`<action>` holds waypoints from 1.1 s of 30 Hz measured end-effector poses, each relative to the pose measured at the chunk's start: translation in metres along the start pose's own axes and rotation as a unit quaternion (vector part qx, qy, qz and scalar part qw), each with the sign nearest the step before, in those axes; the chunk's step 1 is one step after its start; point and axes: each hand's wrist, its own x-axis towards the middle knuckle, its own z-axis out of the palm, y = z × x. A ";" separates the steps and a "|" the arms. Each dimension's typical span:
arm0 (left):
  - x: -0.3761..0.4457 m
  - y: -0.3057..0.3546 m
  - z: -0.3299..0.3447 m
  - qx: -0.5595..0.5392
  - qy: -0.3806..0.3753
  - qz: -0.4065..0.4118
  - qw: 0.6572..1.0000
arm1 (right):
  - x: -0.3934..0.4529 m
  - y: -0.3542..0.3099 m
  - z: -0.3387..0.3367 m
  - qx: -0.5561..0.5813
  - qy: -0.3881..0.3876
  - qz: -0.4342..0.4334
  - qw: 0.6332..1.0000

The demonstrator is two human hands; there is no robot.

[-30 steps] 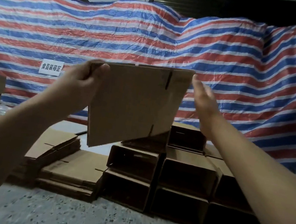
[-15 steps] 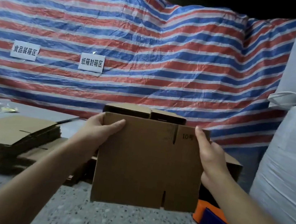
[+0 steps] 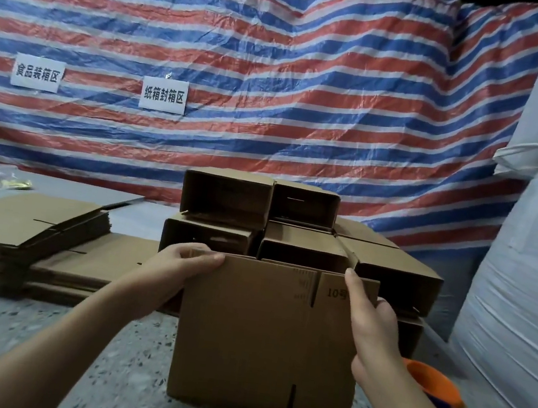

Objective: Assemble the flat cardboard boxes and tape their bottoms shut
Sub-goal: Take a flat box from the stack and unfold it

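Head view: both hands grip flat cardboard box upright.

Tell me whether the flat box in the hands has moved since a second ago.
Yes. The flat box has come down: earlier it was held up above the stack of assembled boxes, and now it stands lower in front of the stack, near the floor.

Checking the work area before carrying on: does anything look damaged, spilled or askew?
Nothing stands out. Both hands, left and right, hold the flat box upright; the assembled boxes sit stacked behind.
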 end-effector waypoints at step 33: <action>-0.001 -0.043 0.087 -0.270 0.100 -0.056 0.956 | 0.027 0.038 -0.024 0.139 -0.218 0.065 0.964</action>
